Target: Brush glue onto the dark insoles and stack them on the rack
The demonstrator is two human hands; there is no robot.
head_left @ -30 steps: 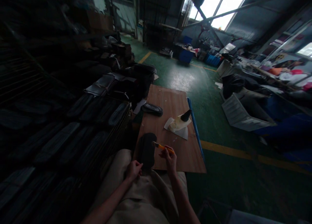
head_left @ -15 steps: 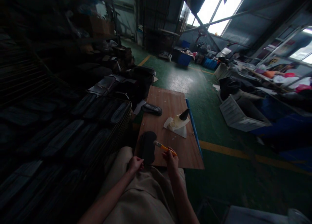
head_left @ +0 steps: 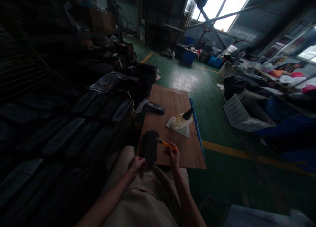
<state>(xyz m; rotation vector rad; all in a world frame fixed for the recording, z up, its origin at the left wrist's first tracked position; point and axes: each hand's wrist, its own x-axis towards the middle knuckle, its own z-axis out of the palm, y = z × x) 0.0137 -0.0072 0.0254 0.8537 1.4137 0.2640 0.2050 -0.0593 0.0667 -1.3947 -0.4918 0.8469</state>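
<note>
My right hand (head_left: 172,152) is closed round the orange handle of a paintbrush (head_left: 165,143). The bristles lie at the right edge of a black shoe sole (head_left: 151,147), which rests flat on a wooden board (head_left: 165,97). At the sole's near left corner, my left hand (head_left: 138,163) pinches its edge between thumb and fingers. Farther up the board sit several stacked dark soles (head_left: 154,108). A cream-coloured container with a black cone-shaped tip (head_left: 188,113) lies on a pale sheet (head_left: 184,131) to the right.
Racks of dark soles (head_left: 59,135) stand close on my left, with stacked dark pieces (head_left: 103,80) beyond. To the right, a grey crate (head_left: 243,116) stands on the green floor (head_left: 222,167) beside blue bins and heaped material. A blue strip (head_left: 197,125) runs along the board's right edge.
The paintbrush and my right hand have shifted slightly up and away along the sole's right edge. My left hand stays at the near corner. The whole view has moved a little.
</note>
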